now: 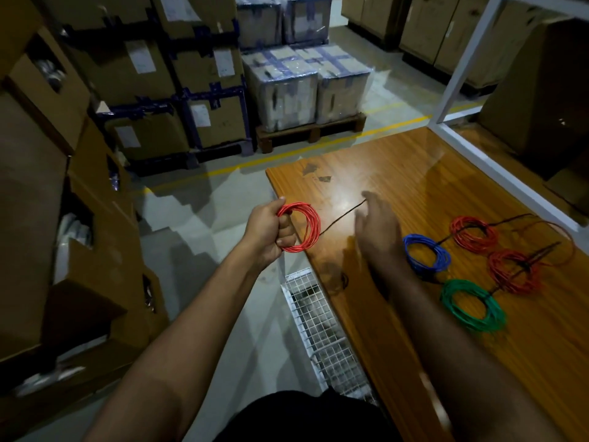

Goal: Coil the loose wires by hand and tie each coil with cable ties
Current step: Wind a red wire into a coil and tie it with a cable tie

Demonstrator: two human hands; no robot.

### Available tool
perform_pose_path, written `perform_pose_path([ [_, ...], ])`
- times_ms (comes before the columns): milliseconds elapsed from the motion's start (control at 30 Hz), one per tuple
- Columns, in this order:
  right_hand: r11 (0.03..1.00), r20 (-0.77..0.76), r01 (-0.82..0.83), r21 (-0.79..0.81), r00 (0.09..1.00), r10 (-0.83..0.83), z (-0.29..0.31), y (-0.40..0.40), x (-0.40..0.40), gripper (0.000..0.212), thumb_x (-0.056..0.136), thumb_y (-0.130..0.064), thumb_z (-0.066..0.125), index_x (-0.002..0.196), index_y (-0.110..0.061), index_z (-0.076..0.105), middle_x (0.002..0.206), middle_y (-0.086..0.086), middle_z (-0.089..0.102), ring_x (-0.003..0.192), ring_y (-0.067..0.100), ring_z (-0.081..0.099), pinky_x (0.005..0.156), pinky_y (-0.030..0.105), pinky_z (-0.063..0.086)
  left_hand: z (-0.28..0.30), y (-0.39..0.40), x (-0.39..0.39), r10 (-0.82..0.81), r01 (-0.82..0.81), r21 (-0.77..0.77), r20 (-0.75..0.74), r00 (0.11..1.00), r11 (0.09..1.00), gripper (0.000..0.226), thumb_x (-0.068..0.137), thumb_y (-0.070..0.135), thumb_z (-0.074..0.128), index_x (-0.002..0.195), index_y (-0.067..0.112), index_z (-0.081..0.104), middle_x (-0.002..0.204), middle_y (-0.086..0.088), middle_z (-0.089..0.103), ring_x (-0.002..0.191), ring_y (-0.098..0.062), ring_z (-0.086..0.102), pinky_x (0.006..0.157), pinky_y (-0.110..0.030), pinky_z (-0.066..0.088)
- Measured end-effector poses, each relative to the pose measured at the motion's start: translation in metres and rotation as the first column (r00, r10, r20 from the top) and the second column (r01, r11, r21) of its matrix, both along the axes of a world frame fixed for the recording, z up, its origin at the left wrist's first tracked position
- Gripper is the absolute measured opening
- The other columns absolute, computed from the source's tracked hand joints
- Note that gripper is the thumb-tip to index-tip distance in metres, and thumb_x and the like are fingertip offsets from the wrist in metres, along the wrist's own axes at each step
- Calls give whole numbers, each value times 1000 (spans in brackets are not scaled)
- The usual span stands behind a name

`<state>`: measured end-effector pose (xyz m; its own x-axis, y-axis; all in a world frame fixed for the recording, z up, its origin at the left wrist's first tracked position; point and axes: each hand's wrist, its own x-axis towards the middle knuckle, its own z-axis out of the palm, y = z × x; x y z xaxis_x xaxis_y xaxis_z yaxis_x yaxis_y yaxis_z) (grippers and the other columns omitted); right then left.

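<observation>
Wire coils, five in view; two bare hands at the table edge.

Left hand point(269, 232): fingers curled round a red coil point(302, 227), held off the table point(366, 173) edge; its tail runs toward the right hand point(377, 229), blurred, fingers spread and loose, contact uncertain. On the table: blue coil point(427, 252), green coil point(473, 305), two more red coils point(475, 234) point(514, 271) with dark ties.
</observation>
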<state>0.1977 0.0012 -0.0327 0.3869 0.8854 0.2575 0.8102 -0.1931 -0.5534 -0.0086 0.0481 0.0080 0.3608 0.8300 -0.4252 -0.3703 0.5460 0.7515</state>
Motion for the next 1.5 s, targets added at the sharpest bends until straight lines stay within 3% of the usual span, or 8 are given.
perform_pose_path([
  [200,915,71,157,-371,987,-141,5,60,41,37,97,-25,57,127,-2,55,124,22,54,104,39,58,74,38,46,13,-15,-14,60,-60,-12,58,996,998,34,107,23,33,73,18,36,43,8,22,34,-5,16,33,-17,15],
  [300,916,164,150,-372,982,-94,-4,67,35,21,93,-20,58,105,-4,63,102,18,62,83,33,59,64,34,47,22,-21,-20,74,-75,5,56,996,997,34,107,21,34,73,18,35,43,8,22,34,-5,15,33,-16,15],
  [433,936,166,72,-344,986,-15,-2,69,25,12,91,-14,51,91,-11,63,91,15,65,78,31,60,63,36,51,31,-27,-29,75,-78,45,60,995,996,36,108,20,34,72,17,35,42,7,24,34,-5,17,33,-15,16],
  [600,940,-274,-222,-258,950,149,38,68,5,9,91,-7,60,86,-5,66,77,17,70,61,25,72,53,32,60,36,-31,-36,46,-49,39,74,996,998,36,107,23,34,72,16,37,41,8,23,32,-5,17,31,-15,18],
  [800,871,-526,-481,-103,769,363,91,62,-10,14,89,-4,68,87,10,69,59,12,56,48,20,55,48,28,49,38,-38,-44,59,-63,66,56,997,996,35,107,22,35,72,17,34,42,8,22,33,-6,17,32,-15,18],
  [967,868,-518,-495,-40,754,405,111,68,-15,23,89,-4,61,67,-3,66,55,11,47,50,21,43,47,27,37,38,-44,-48,66,-68,82,31,997,994,32,107,21,36,75,17,35,44,7,22,35,-7,16,33,-16,18],
  [1233,832,-510,-549,-81,740,438,119,76,-21,21,94,-7,55,76,-2,65,63,11,47,56,20,44,50,27,38,42,-48,-61,72,-77,92,62,995,993,34,107,21,36,73,19,31,44,8,19,34,-6,15,33,-15,17],
  [1500,751,-823,-659,-38,447,351,115,67,-74,19,99,-13,52,85,-11,64,72,4,54,62,12,52,54,22,45,42,-55,-57,39,-42,57,66,997,997,36,106,21,36,70,19,31,44,7,20,33,-6,16,32,-15,17],
])
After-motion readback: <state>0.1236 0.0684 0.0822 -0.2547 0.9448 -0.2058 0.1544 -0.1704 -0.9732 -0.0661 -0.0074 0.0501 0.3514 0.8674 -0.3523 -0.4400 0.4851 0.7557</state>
